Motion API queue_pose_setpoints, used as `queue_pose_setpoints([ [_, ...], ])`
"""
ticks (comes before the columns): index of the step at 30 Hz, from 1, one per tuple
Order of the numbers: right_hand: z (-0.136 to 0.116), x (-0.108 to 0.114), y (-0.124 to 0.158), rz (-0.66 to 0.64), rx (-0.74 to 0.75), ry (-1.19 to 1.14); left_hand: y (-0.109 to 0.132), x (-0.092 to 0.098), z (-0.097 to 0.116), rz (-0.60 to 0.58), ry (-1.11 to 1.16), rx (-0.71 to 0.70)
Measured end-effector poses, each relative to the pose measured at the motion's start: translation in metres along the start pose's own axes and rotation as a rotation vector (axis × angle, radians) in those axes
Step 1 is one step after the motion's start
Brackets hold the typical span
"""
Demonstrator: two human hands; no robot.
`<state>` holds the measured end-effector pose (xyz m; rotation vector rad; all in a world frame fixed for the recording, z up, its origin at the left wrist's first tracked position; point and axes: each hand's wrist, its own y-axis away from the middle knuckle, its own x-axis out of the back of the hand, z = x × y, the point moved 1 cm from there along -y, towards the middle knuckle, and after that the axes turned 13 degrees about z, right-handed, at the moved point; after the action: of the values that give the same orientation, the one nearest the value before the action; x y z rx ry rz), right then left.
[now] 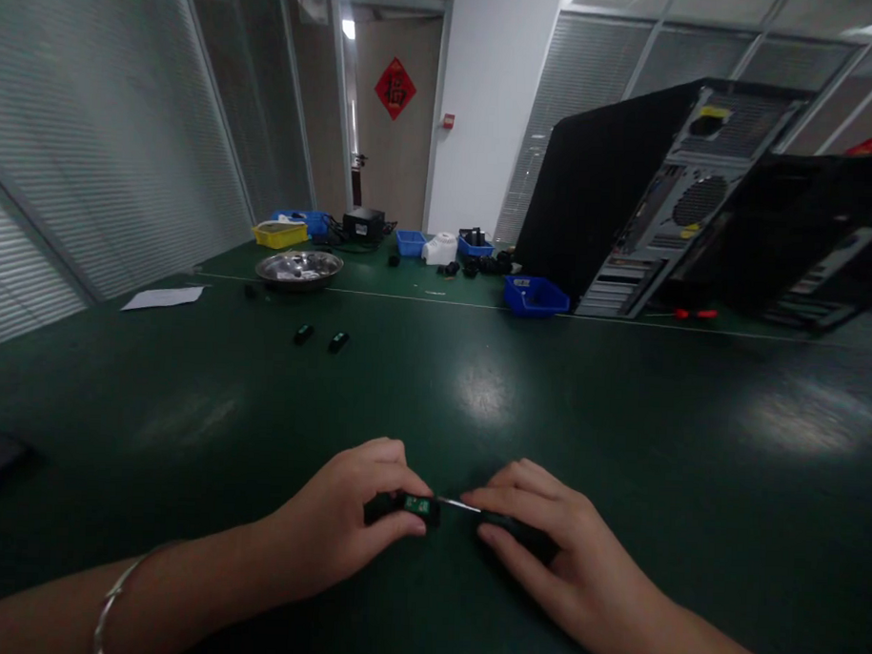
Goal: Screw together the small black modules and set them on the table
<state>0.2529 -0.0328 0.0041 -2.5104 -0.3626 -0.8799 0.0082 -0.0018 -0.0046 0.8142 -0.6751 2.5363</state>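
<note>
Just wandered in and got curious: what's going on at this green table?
A person is working at a green table with bare hands. The left hand pinches a small black part with a green board showing, low against the tabletop. The right hand grips a screwdriver, its metal tip meeting the part's end. Farther back lie two more small black pieces, a metal bowl, a blue bin and computer towers.

The green table (619, 419) is glossy, the bowl (299, 268) polished metal, the black part (401, 505) probably matt plastic.
</note>
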Motion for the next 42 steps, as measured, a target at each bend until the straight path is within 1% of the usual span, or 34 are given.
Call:
queue_pose_setpoints([
  [4, -0.001, 0.000, -0.001, -0.028, 0.019, 0.064, -0.001, 0.000, -0.001, -0.040, -0.004, -0.014],
  [8, -0.002, 0.000, -0.002, -0.031, 0.027, 0.083, 0.000, 0.001, -0.003, -0.052, 0.003, -0.011],
  [13, -0.004, 0.001, -0.002, -0.050, 0.050, 0.105, 0.001, 0.000, -0.003, -0.028, -0.001, -0.068],
  [16, -0.004, 0.001, 0.000, -0.050, 0.046, 0.091, 0.002, -0.001, -0.001, 0.000, 0.046, -0.083],
  [18, -0.004, 0.001, 0.001, -0.027, 0.049, 0.063, 0.003, -0.001, 0.000, 0.033, 0.111, -0.061],
  [23, -0.004, 0.000, 0.003, 0.030, 0.080, 0.042, 0.005, -0.001, 0.005, 0.090, 0.206, 0.062],
  [26, -0.007, -0.001, 0.003, 0.027, 0.063, 0.017, 0.005, -0.002, 0.008, 0.087, 0.231, 0.098],
  [31, -0.010, -0.003, 0.004, 0.002, 0.048, -0.039, 0.005, -0.006, 0.011, 0.045, 0.233, 0.136],
  [33, -0.010, -0.003, 0.004, 0.019, 0.031, -0.067, 0.005, -0.007, 0.009, 0.041, 0.202, 0.143],
  [38, -0.004, 0.000, 0.002, 0.147, 0.018, -0.203, 0.007, -0.003, 0.004, 0.071, 0.109, 0.088],
  [42, 0.001, 0.001, -0.001, 0.176, -0.032, -0.235, 0.008, 0.000, 0.003, 0.008, 0.086, 0.028],
])
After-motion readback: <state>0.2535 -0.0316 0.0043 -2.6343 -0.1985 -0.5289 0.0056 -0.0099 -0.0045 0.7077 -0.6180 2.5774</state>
